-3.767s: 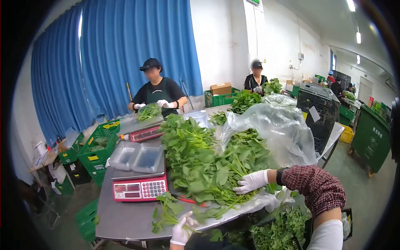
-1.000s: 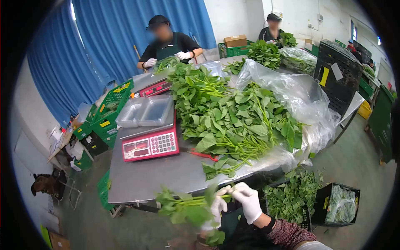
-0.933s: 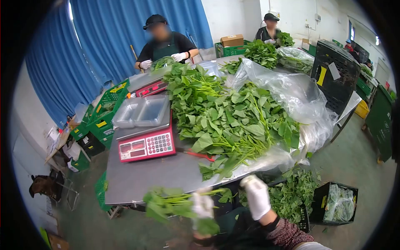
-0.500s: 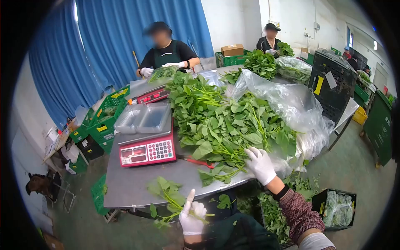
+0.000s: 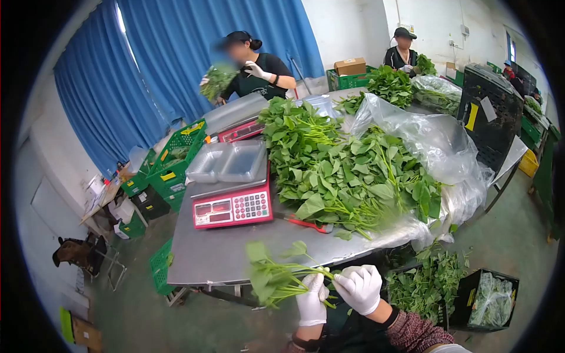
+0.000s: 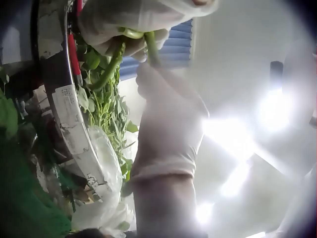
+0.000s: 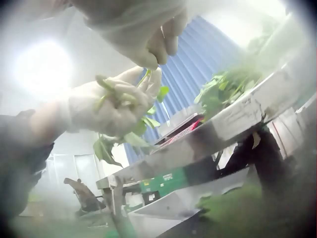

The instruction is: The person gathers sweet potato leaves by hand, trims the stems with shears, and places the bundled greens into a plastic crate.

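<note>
My left hand (image 5: 312, 301), in a white glove, grips a bunch of leafy green stems (image 5: 275, 276) just below the front edge of the steel table (image 5: 218, 254). The leaves point left. My gloved right hand (image 5: 359, 288) is curled at the cut stem ends, against the left hand. In the left wrist view the left hand (image 6: 138, 22) clasps the stems (image 6: 115, 55) and the right hand (image 6: 168, 124) meets them. From the right wrist camera, the right hand (image 7: 143, 29) hovers over the left hand (image 7: 101, 106) and its bunch (image 7: 131, 131).
A big pile of greens (image 5: 347, 170) lies on clear plastic sheet (image 5: 447, 147). A red scale (image 5: 232, 207) carries clear trays (image 5: 226, 163); red scissors (image 5: 309, 223) lie beside it. Crates of greens (image 5: 429, 282) stand on the floor. Two workers (image 5: 253, 65) stand at the far side.
My right hand left the pile and came back to the stem ends of the bunch in my left hand. The worker opposite lifted a bunch of greens.
</note>
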Available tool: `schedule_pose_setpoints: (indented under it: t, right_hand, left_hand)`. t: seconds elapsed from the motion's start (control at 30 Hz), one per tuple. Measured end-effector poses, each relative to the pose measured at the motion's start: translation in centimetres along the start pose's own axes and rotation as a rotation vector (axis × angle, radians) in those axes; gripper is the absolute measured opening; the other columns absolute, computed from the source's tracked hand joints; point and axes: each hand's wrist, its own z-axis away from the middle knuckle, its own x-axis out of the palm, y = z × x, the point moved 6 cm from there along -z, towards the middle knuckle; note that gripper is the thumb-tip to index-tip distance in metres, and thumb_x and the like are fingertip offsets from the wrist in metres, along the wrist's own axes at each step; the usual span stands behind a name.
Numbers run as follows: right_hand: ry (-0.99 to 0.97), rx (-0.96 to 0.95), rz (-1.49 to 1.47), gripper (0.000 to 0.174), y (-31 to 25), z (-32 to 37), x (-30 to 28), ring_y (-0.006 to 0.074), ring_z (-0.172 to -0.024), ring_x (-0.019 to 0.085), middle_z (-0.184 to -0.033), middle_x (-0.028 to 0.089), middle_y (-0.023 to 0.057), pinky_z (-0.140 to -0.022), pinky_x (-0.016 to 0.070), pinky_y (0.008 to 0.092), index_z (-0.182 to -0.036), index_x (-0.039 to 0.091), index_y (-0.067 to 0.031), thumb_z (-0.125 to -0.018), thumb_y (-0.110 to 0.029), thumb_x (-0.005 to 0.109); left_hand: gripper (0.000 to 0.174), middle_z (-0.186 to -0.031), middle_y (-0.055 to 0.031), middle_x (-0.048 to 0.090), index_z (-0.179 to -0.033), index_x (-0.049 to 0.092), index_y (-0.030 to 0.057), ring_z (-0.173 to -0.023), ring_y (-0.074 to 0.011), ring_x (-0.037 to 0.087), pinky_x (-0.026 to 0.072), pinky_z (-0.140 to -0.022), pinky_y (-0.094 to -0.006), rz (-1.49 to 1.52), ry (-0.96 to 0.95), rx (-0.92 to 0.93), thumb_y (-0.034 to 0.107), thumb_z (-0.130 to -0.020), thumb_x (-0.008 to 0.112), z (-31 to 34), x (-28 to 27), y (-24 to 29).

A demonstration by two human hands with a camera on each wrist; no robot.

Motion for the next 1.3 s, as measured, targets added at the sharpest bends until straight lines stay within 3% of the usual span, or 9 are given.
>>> schedule_pose_setpoints:
  t: [0.13,0.37,0.47,0.6,0.7,0.77,0.83,1.17,1.3]
  right_hand:
    - [-0.214,0.356,-0.605,0.040,1.8,0.3,1.4,0.0218,-0.077,0.060,-0.090,0.064,0.0044,-0.071,0.0441,0.0306,-0.097,0.063,-0.0093,-0.062,-0.021,0.079]
    - [-0.153,0.644,-0.959,0.013,3.0,1.7,3.6,0.0195,-0.075,0.059,-0.084,0.059,0.0095,-0.067,0.0477,0.0264,-0.081,0.060,-0.0014,-0.074,-0.003,0.070]
    - [0.046,0.589,-0.879,0.011,3.0,1.1,2.2,0.0211,-0.077,0.057,-0.084,0.057,0.0092,-0.069,0.0458,0.0269,-0.080,0.056,-0.0012,-0.075,0.002,0.065]
    - [0.471,0.595,-0.563,0.006,4.8,-0.3,-5.2,0.0166,-0.072,0.049,-0.078,0.049,0.0069,-0.065,0.0416,0.0281,-0.080,0.051,-0.0045,-0.082,-0.004,0.057]
    - [1.084,0.739,-0.933,0.019,5.9,-0.7,-7.8,0.0143,-0.070,0.046,-0.080,0.048,0.0061,-0.064,0.0399,0.0269,-0.085,0.053,-0.0052,-0.088,-0.024,0.052]
    - [0.290,0.664,-0.669,0.025,5.4,-1.6,-4.4,0.0174,-0.078,0.053,-0.086,0.054,0.0069,-0.073,0.0430,0.0289,-0.094,0.057,-0.0033,-0.075,-0.016,0.068]
    - [-0.033,0.323,-0.677,0.033,3.3,-4.3,-1.4,0.0222,-0.091,0.058,-0.100,0.061,0.0068,-0.076,0.0450,0.0309,-0.092,0.063,-0.0069,-0.066,-0.022,0.076]
    - [-0.118,0.673,-1.130,0.012,3.7,-0.8,4.1,0.0106,-0.077,0.058,-0.082,0.062,0.0061,-0.067,0.0469,0.0248,-0.078,0.059,-0.0019,-0.078,-0.009,0.068]
    - [0.211,0.362,-0.937,0.012,3.0,0.0,-0.3,0.0182,-0.073,0.058,-0.081,0.061,0.0072,-0.064,0.0461,0.0281,-0.079,0.055,-0.0030,-0.077,-0.006,0.067]
  left_hand:
    - [0.014,-0.063,0.0023,0.051,-0.094,0.063,-0.0021,-0.045,-0.0021,0.035,0.0290,-0.042,-0.0183,-0.043,0.016,-0.040,0.009,-0.087,0.058,-0.1,-0.7,0.9]
    - [0.015,-0.061,0.0024,0.049,-0.091,0.060,-0.0004,-0.044,-0.0037,0.033,0.0299,-0.045,-0.0204,-0.097,-0.125,0.014,0.013,-0.091,0.053,-0.4,0.7,0.5]
    - [0.015,-0.095,-0.0081,0.060,-0.104,0.054,0.0041,-0.045,-0.0038,0.034,0.0303,-0.045,-0.0198,0.139,-0.071,-0.047,0.014,-0.094,0.048,-0.6,1.5,0.0]
    - [0.013,-0.093,-0.0081,0.061,-0.102,0.054,0.0053,-0.044,-0.0028,0.032,0.0271,-0.042,-0.0182,0.248,0.069,0.063,0.015,-0.094,0.049,-2.7,-0.5,3.4]
    - [0.009,-0.085,-0.0109,0.062,-0.098,0.053,0.0051,-0.043,-0.0036,0.032,0.0281,-0.043,-0.0193,0.063,0.023,0.077,0.012,-0.091,0.053,-2.1,0.3,4.0]
    - [0.010,-0.083,-0.0109,0.062,-0.097,0.052,0.0037,-0.044,-0.0037,0.034,0.0290,-0.043,-0.0191,0.023,-0.004,0.069,0.009,-0.089,0.056,-1.2,1.4,3.3]
    - [0.011,-0.082,-0.0110,0.062,-0.096,0.052,0.0024,-0.044,-0.0038,0.036,0.0298,-0.042,-0.0189,-0.010,-0.045,0.064,0.006,-0.087,0.058,-1.1,1.9,2.5]
    - [0.012,-0.074,-0.0057,0.059,-0.093,0.057,-0.0017,-0.048,-0.0043,0.038,0.0280,-0.042,-0.0176,-0.029,0.005,-0.039,0.007,-0.085,0.060,-0.9,0.2,0.8]
    - [0.012,-0.056,0.0059,0.042,-0.086,0.056,0.0073,-0.042,-0.0021,0.030,0.0209,-0.039,-0.0193,-0.019,0.186,0.112,0.019,-0.091,0.055,-0.7,0.9,2.6]
